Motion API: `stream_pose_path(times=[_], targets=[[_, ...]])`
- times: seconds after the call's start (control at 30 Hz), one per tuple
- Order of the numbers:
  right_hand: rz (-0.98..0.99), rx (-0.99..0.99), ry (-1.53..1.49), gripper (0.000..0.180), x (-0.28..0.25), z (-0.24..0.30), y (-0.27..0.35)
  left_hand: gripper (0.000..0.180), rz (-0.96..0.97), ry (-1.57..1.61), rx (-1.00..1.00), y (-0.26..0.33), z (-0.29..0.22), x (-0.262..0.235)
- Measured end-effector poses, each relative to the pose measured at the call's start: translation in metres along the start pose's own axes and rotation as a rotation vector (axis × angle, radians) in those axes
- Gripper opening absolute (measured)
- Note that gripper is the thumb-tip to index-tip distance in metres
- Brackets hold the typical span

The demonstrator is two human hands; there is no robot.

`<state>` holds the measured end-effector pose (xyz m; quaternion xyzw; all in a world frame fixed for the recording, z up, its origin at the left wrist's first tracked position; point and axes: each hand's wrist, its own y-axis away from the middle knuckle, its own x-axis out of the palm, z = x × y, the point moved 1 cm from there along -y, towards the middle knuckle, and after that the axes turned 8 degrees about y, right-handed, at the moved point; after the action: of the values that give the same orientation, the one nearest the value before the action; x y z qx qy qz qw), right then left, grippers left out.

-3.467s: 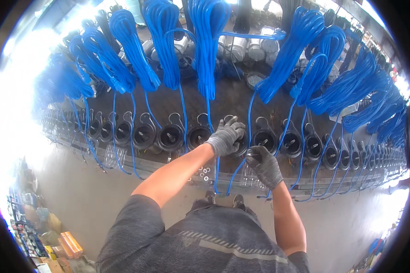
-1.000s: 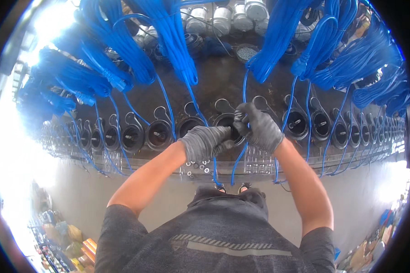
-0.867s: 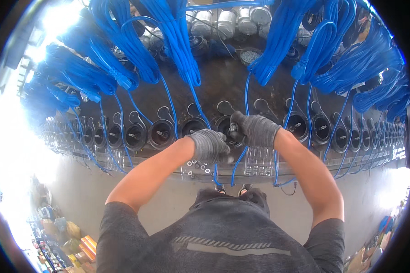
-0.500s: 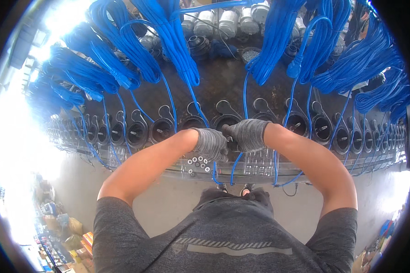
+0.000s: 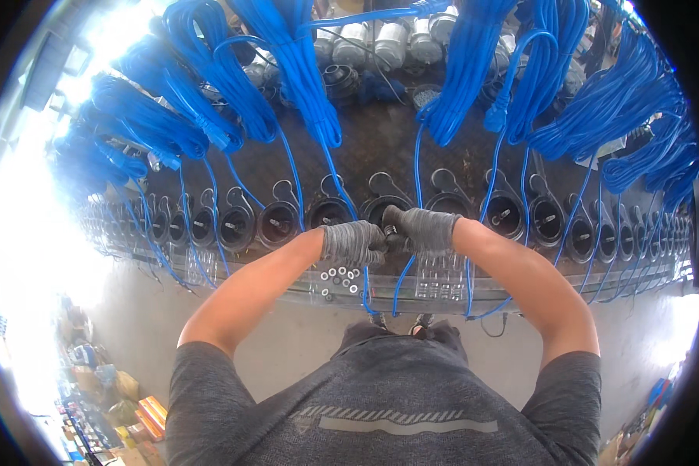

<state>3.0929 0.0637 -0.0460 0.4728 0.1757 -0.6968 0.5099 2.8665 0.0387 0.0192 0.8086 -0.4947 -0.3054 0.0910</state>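
Observation:
My left hand [image 5: 353, 242] and my right hand [image 5: 426, 231], both in grey knit gloves, meet over a round black housing [image 5: 377, 203] with a ring-shaped loop at its far side. Between the fingertips shows a small shiny metal piece [image 5: 390, 231], pinched by my right hand's thumb and fingers. The fingers of my left hand are curled closed right beside it; whatever they hold is hidden. Below my left hand lie several small white and dark ring washers [image 5: 339, 277]. A clear tray of small metal parts [image 5: 440, 278] sits below my right hand.
A long row of similar black housings [image 5: 277, 223] runs along the bench edge, with blue cables [image 5: 419, 167] threaded between them. Bundles of coiled blue cable [image 5: 466, 85] hang beyond. Silver cylindrical motor bodies [image 5: 390, 46] stand at the back. A thin dark cable loop [image 5: 495, 330] dangles from the front edge.
My left hand has drawn slightly up and left, its fingers now curled in rather than pointing down. My right hand stays nearly in place, and the metal piece shows more between them.

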Motion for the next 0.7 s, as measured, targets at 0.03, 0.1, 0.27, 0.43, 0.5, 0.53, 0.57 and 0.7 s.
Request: stream_pose_path(times=[0.03, 0.1, 0.27, 0.43, 0.5, 0.53, 0.57, 0.7], targets=[[0.007, -0.011, 0.001, 0.024, -0.004, 0.007, -0.004, 0.020, 0.031, -0.030, -0.048, 0.005, -0.004, -0.001], [0.032, 0.258, -0.457, 0.025, -0.027, 0.030, -0.004, 0.024, 0.054, -0.061, -0.095, 0.012, -0.009, 0.000], [-0.040, 0.238, -0.382, 0.027, -0.042, 0.045, 0.007, 0.020, -0.067, -0.053, -0.138, 0.014, -0.020, 0.002], [-0.091, 0.262, -0.342, 0.024, -0.066, 0.066, 0.019, 0.016, -0.133, -0.151, -0.041, 0.019, -0.019, -0.001], [-0.229, 0.232, -0.518, 0.019, -0.070, 0.063, 0.025, 0.018, -0.145, -0.172, -0.040, 0.020, -0.020, -0.005], [-0.230, 0.235, -0.519, 0.019, -0.068, 0.058, 0.029, 0.018, -0.232, -0.316, 0.035, 0.019, -0.022, -0.009], [-0.294, 0.240, -0.556, 0.017, -0.064, 0.051, 0.031, 0.019, -0.321, -0.459, 0.111, 0.019, -0.025, -0.010], [-0.357, 0.268, -1.243, 0.018, -0.070, 0.066, 0.046, 0.023, -0.524, -0.567, -0.085, 0.025, -0.038, 0.006]])
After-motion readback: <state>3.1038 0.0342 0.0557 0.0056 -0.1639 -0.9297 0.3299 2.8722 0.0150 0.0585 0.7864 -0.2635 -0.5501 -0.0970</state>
